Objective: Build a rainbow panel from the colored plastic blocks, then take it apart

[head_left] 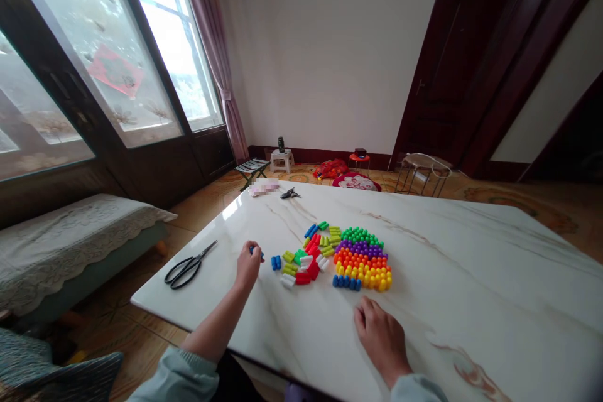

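My left hand (249, 265) is raised over the left part of the white marbled table (452, 257), fingers closed round a small blue plastic piece (257, 252). To its right lies a blue pair of short cylinders (276, 262), beside a loose scatter of lime, red, white, green and blue pieces (308, 260). Round-topped pieces stand packed in colour bands: green (362, 237), purple (362, 249), orange (362, 259), yellow (370, 277). A short blue row (347, 282) forms the front. Just below that row my right hand (379, 334) rests with curled fingers; their inside is hidden.
Black-handled scissors (188, 267) lie left of my left hand. Dark pliers (291, 193) and a blurred pinkish packet (264, 187) are at the far edge. Beyond stand a white stool (281, 160) and a wire-legged stool (424, 169). A cloth-covered bench (80, 232) is left.
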{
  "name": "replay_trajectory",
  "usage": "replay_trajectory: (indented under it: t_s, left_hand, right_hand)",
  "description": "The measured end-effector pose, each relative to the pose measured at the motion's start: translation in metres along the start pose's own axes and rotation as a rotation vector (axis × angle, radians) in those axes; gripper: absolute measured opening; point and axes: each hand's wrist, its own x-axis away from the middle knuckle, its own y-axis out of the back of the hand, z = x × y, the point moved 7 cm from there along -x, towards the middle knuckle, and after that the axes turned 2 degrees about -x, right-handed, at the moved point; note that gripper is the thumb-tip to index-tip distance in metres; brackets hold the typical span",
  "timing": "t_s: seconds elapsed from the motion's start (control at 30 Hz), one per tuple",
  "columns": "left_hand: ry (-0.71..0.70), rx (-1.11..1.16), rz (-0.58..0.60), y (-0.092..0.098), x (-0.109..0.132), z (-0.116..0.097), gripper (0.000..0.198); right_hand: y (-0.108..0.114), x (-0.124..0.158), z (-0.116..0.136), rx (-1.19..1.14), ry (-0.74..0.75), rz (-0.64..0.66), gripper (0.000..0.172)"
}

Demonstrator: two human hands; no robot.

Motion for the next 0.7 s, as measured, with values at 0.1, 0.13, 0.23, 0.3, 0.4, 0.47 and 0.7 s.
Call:
replay_trajectory:
  t_s: [0.1, 0.13, 0.23, 0.3, 0.4, 0.47, 0.7]
  left_hand:
    - [-0.074, -0.097, -0.017, 0.010, 0.020, 0.010, 0.012]
    - [-0.123, -0.171, -0.002, 0.009, 0.025, 0.008, 0.011]
    - [-0.217, -0.400, 0.098, -0.004, 0.035, -0.003, 0.019]
    - [-0.220, -0.511, 0.158, -0.014, 0.037, -0.010, 0.026]
    - [-0.206, -0.608, 0.206, -0.026, 0.035, -0.016, 0.031]
    - [-0.209, -0.644, 0.211, -0.032, 0.033, -0.016, 0.029]
    - [-0.179, -0.521, 0.053, -0.015, 0.038, -0.005, 0.015]
  right_hand:
    - [0.001, 0.001, 0.000, -0.001, -0.006, 0.001, 0.015]
    - [0.001, 0.001, 0.000, -0.002, -0.008, -0.001, 0.015]
    - [0.002, 0.002, -0.001, -0.008, -0.014, -0.007, 0.015]
    - [0.002, 0.002, -0.001, -0.010, -0.016, -0.010, 0.015]
    - [0.003, 0.001, 0.000, -0.006, -0.011, -0.015, 0.014]
    - [0.003, 0.001, 0.000, 0.001, -0.007, -0.018, 0.014]
    - [0.001, 0.000, 0.001, 0.020, -0.005, -0.009, 0.013]
